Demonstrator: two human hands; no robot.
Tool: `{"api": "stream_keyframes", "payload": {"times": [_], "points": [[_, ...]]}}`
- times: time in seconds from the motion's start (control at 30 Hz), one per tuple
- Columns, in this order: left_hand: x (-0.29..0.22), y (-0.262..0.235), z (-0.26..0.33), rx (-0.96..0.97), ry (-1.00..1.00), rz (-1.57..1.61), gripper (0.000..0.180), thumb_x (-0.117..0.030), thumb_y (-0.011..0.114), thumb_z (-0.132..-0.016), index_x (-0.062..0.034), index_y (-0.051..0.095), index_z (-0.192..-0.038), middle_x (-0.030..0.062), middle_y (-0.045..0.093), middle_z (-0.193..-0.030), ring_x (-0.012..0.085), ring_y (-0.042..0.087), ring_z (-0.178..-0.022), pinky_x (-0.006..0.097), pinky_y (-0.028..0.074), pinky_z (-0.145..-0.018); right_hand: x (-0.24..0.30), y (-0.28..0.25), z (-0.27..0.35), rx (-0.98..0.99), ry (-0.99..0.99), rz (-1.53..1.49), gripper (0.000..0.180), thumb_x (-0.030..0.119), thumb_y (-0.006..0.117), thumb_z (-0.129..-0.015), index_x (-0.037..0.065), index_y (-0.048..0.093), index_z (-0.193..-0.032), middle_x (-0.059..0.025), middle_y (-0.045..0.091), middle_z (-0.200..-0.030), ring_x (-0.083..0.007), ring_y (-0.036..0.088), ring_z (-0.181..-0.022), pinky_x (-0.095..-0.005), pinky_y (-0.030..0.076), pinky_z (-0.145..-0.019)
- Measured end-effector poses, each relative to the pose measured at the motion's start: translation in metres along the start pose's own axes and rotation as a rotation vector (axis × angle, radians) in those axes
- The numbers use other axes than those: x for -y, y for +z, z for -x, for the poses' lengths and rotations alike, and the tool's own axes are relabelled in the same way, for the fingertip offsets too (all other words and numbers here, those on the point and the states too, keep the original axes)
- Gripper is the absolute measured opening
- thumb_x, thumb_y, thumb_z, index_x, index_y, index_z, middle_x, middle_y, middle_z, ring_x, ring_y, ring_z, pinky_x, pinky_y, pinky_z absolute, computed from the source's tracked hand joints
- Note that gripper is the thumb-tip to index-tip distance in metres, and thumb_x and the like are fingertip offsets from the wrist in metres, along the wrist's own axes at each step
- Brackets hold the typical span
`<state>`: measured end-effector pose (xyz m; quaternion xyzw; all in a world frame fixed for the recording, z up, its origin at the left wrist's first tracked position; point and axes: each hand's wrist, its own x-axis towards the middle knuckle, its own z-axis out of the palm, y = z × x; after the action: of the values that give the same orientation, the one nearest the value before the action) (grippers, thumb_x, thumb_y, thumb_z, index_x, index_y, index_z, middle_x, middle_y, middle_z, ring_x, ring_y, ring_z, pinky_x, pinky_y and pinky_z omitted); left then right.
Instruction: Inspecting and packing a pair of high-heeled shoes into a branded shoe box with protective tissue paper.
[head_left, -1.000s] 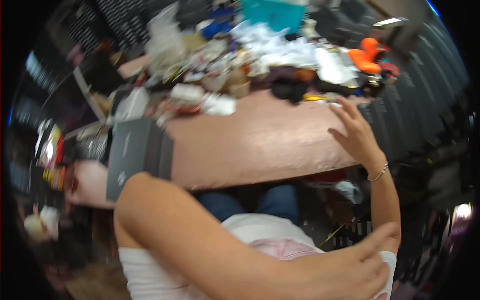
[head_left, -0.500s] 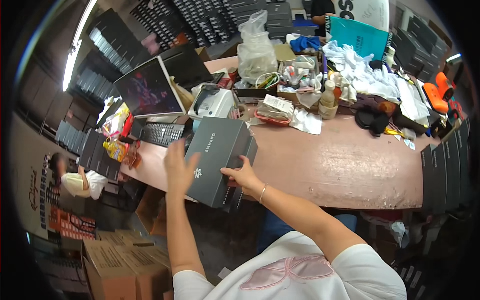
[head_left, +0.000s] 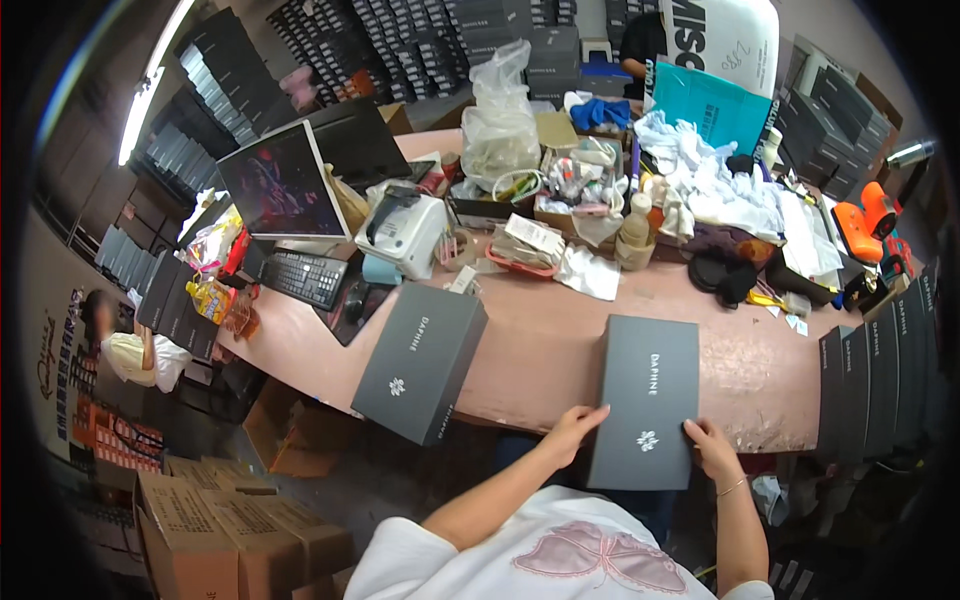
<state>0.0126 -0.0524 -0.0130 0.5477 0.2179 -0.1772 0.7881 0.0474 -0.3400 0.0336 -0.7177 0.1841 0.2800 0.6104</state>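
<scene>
Two hands hold one grey lidded box between them, one at each long side. The left hand presses at the left side, thumb at the lid's edge, fingers bent in; the right hand grips the right side near the front corner, thumb likewise at the edge. Fingers beneath the box are hidden, so their closure there cannot be told. The box is in front of the person, its near end projecting past the front edge of the pink table; whether it bears on the table cannot be told.

To its left, well apart, a second grey box lies askew, near end also overhanging. Beyond that are a black keyboard and a white desktop device. A red tray holds papers. At far right, dark boxes stand in a row.
</scene>
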Motion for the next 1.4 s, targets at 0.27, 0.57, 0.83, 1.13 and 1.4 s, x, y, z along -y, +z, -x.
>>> {"api": "stream_keyframes", "payload": {"times": [0.27, 0.57, 0.83, 1.13, 1.4], "points": [[-0.041, 0.039, 0.001, 0.201, 0.060, -0.179, 0.064, -0.046, 0.068, -0.085, -0.0007, 0.050, -0.127, 0.0112, 0.056, -0.121, 0.0191, 0.048, -0.118, 0.034, 0.039, -0.099, 0.021, -0.043, 0.032, 0.073, -0.226, -0.607, 0.034, 0.031, 0.054, -0.097, 0.000, 0.061, -0.111, -0.0056, 0.066, -0.103, -0.0135, 0.063, -0.089, -0.0269, 0.052, -0.074], [-0.133, -0.080, 0.039, 0.468, 0.225, 0.510, 0.071, -0.042, 0.063, -0.090, -0.0043, 0.036, -0.143, 0.0171, 0.045, -0.139, 0.0291, 0.043, -0.129, 0.038, 0.034, -0.108, 0.089, 0.125, 0.082, 0.606, -0.455, -0.232, 0.041, 0.016, 0.064, -0.090, 0.002, 0.052, -0.126, -0.0095, 0.062, -0.101, -0.0165, 0.063, -0.096, -0.0282, 0.051, -0.080], [-0.078, -0.118, 0.026, -0.402, 0.584, -0.888, 0.050, -0.016, 0.073, -0.080, 0.0005, 0.055, -0.124, 0.0203, 0.053, -0.128, 0.0334, 0.051, -0.119, 0.039, 0.040, -0.101, 0.076, 0.042, 0.059, -0.614, -0.871, 0.775, 0.063, 0.024, 0.075, -0.077, -0.002, 0.048, -0.129, -0.0259, 0.046, -0.132, -0.0414, 0.041, -0.125, -0.0454, 0.033, -0.104], [-0.065, 0.055, 0.085, 1.060, 0.420, -0.898, 0.034, -0.024, 0.068, -0.086, -0.0006, 0.062, -0.110, 0.0152, 0.062, -0.111, 0.0298, 0.060, -0.104, 0.036, 0.048, -0.090, 0.016, 0.015, 0.028, -0.531, -0.718, 0.869, 0.036, 0.019, 0.076, -0.074, 0.000, 0.056, -0.097, -0.0192, 0.055, -0.107, -0.0387, 0.051, -0.107, -0.0442, 0.041, -0.090], [-0.010, 0.094, 0.076, 1.126, 0.535, -1.030, 0.042, -0.023, 0.060, -0.091, -0.0019, 0.052, -0.126, 0.0178, 0.057, -0.123, 0.0310, 0.053, -0.117, 0.038, 0.040, -0.101, 0.098, 0.074, 0.088, 0.274, -0.510, 0.371, 0.023, 0.018, 0.065, -0.086, 0.001, 0.058, -0.098, -0.0188, 0.059, -0.112, -0.0355, 0.059, -0.098, -0.0438, 0.046, -0.087]]}}
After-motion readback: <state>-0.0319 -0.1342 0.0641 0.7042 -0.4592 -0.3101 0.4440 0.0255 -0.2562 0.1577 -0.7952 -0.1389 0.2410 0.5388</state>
